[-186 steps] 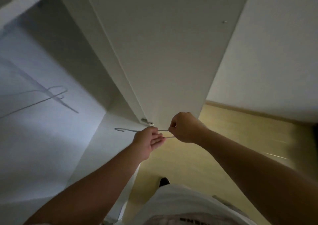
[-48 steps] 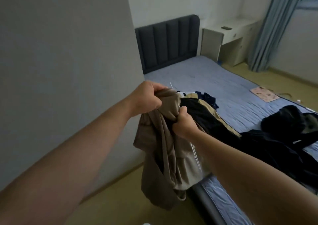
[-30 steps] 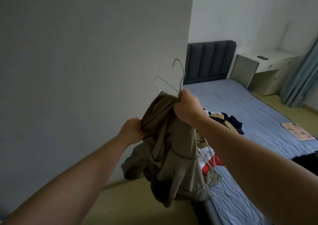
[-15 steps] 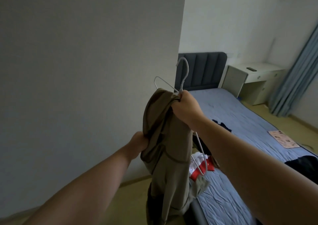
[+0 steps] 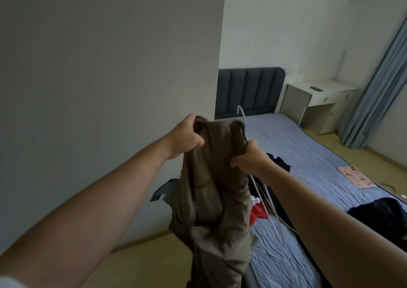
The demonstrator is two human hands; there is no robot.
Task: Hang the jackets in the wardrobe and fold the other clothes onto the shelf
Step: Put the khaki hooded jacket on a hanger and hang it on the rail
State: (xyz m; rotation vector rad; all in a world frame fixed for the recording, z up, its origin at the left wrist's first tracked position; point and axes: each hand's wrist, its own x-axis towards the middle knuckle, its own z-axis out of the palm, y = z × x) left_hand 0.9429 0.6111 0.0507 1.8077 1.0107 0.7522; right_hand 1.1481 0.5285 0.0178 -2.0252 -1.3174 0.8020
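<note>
An olive-brown jacket (image 5: 211, 199) hangs in the air in front of me, bunched and drooping toward the floor. My left hand (image 5: 184, 137) grips its upper left edge. My right hand (image 5: 250, 157) grips the upper right edge together with a thin wire hanger (image 5: 243, 122), whose hook sticks up above the fabric and whose lower wires trail below my wrist. More clothes lie on the blue bed (image 5: 312, 155): a red and white piece (image 5: 256, 214), a navy piece (image 5: 278, 162) and a dark pile (image 5: 383, 217). The wardrobe is out of view.
A grey wall (image 5: 99, 78) fills the left side, close to my left arm. Behind the bed stand a dark padded headboard (image 5: 248, 91) and a white bedside desk (image 5: 317, 102). Blue curtains (image 5: 378, 94) hang at right. A pink sheet (image 5: 356, 177) lies on the bed.
My left hand has risen from the jacket's lower part to its top left edge. My right hand and the hanger have dropped lower, and the jacket's top is spread between both hands.
</note>
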